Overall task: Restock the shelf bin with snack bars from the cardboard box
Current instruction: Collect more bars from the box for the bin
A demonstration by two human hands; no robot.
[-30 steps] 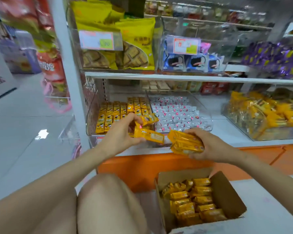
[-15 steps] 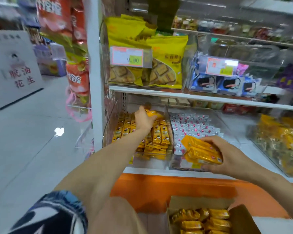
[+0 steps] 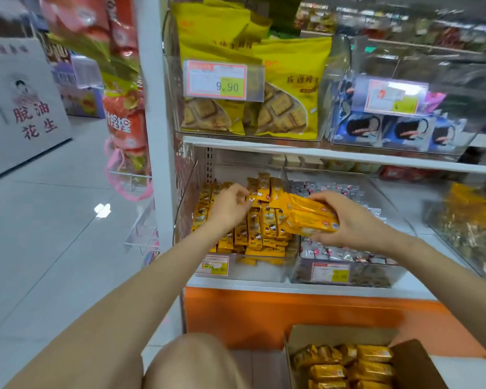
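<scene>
A clear shelf bin [image 3: 247,269] on the lower shelf holds rows of orange snack bars [image 3: 267,228]. My left hand [image 3: 229,210] is over the bin's middle, its fingertips pinched on the end of one bar [image 3: 253,196] among the rows. Above the bin's right side, my right hand [image 3: 351,224] grips a stack of several orange snack bars [image 3: 306,216], tilted towards the left hand. An open cardboard box [image 3: 413,363] on the floor at bottom right contains more bars [image 3: 348,367].
A second clear bin [image 3: 345,272] of small silver-wrapped sweets adjoins on the right. The white upper shelf [image 3: 320,154] hangs close above, carrying yellow biscuit bags [image 3: 286,88]. A white upright post [image 3: 155,136] stands left, and my knee [image 3: 191,363] is below.
My right hand has brought its stack up and left, from in front of the sweets bin to over the snack bar bin. My left hand has drawn back slightly from the bin's rear.
</scene>
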